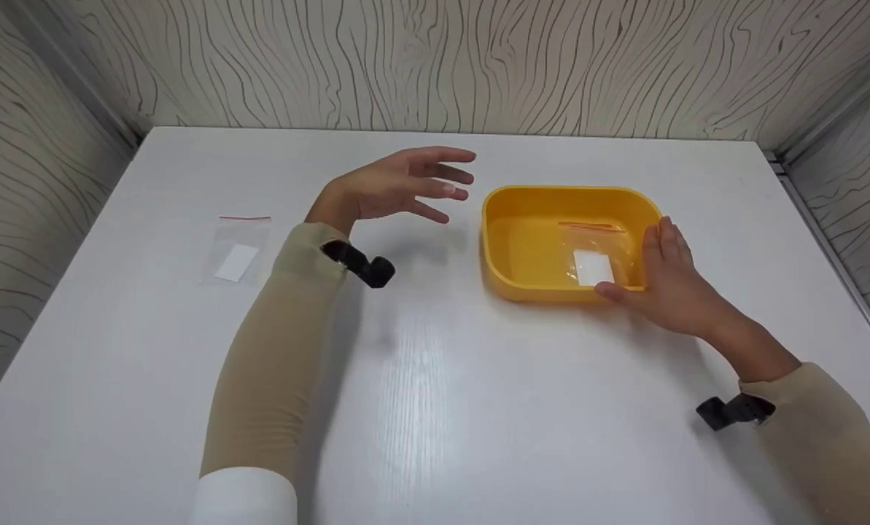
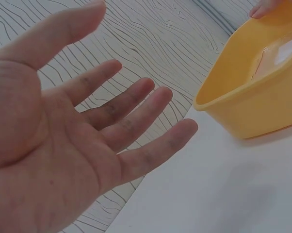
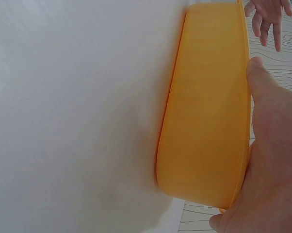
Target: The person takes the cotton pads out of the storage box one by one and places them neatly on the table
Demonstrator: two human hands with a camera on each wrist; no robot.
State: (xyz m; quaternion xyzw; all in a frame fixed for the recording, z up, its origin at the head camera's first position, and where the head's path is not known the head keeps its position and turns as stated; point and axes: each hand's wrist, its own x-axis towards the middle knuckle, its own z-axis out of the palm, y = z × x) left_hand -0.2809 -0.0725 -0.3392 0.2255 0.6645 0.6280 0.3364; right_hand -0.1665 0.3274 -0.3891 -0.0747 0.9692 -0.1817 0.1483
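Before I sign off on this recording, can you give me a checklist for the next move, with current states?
1. Right hand touching the bin: ok, at its near right corner.
2. Bin upright on the table: ok.
3. Left hand free: ok, holding nothing, apart from the bin.
4. Inner bag within the bin: ok, in its right half.
5. Loose bag in hand: not ok, it lies on the table, left of the left hand.
6. Both bags sealed: cannot tell, too small to see.
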